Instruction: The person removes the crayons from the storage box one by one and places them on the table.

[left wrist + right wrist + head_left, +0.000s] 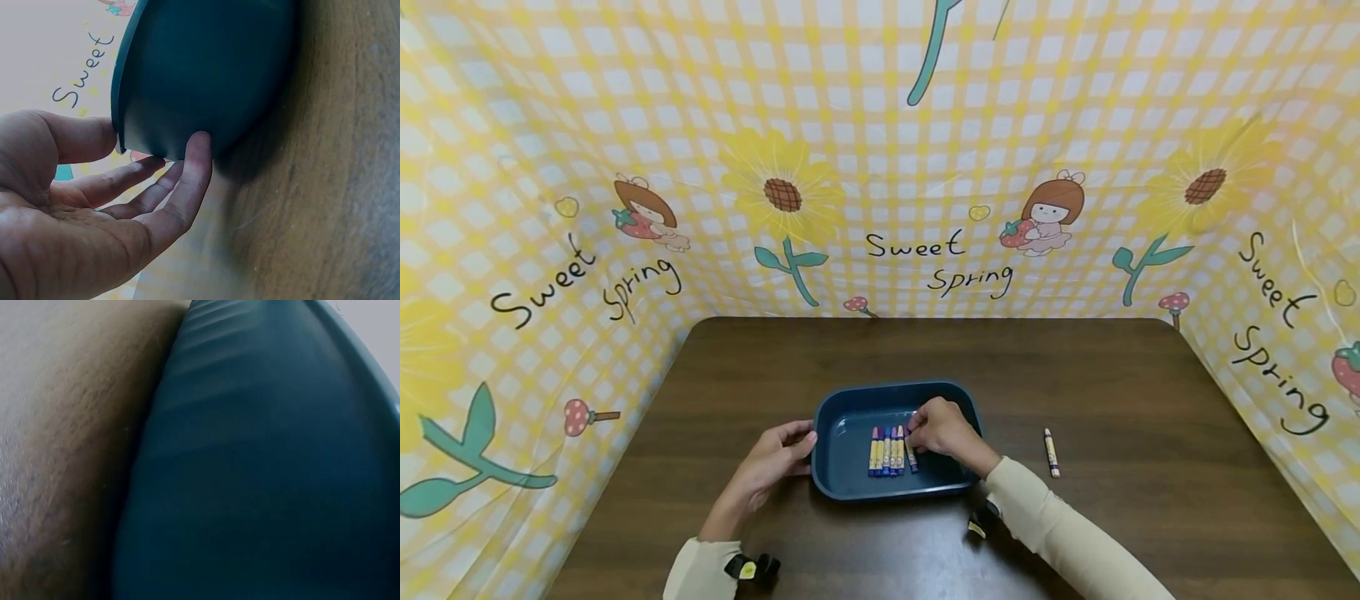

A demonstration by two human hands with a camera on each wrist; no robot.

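loose crayon [1051, 452] lies on the table [1120, 400] right of the tray [841, 442], long axis running away from me, nearer my right hand [945, 428], which pinches another crayon [912, 458], left hand [769, 460] gripping the tray.

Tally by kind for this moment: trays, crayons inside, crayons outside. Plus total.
Tray: 1
Lined-up crayons in the tray: 5
Pinched crayon at the right hand, inside the tray: 1
Loose crayon on the table: 1
Total: 8, of which 7 crayons
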